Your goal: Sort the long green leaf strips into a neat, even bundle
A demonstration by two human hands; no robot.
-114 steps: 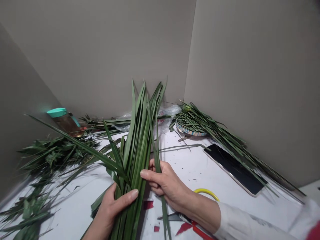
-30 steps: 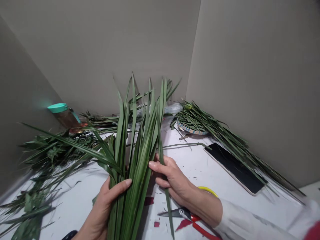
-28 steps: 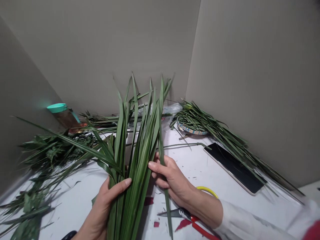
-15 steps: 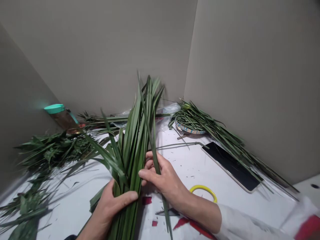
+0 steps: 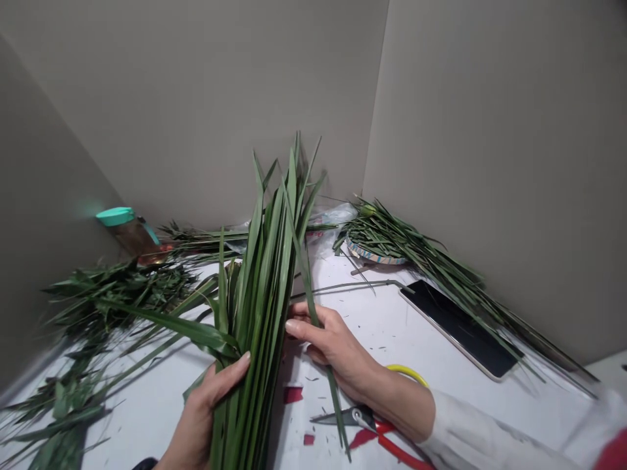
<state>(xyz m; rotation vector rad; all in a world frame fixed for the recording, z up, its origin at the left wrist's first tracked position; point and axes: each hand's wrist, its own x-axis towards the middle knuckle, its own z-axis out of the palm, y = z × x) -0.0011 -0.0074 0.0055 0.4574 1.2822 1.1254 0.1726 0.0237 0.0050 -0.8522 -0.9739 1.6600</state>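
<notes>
A thick bundle of long green leaves [image 5: 259,313] stands upright in front of me, its tips fanning out at the top. My left hand [image 5: 210,398] is closed around its lower part, thumb lying across the front. At the bundle's right side is my right hand [image 5: 323,339], thumb and fingers closed on a single leaf strip [image 5: 309,287] that passes through them and hangs below. The right fingertips are partly hidden behind the bundle's edge. Below the right forearm lie scissors [image 5: 360,418] with one red and one yellow handle.
Leafy cuttings [image 5: 122,294] are heaped at the left by a teal-lidded bottle [image 5: 132,232]. At the back right, a round tray [image 5: 377,254] holds cut leaves. Long leaves cross a dark tablet [image 5: 460,326]. Red scraps [image 5: 292,394] dot the white table. Grey walls enclose the back.
The bundle's leaves have shifted and spread at the top, and one leaf now bends far to the left. My left thumb has moved slightly left and up. More of the scissors shows.
</notes>
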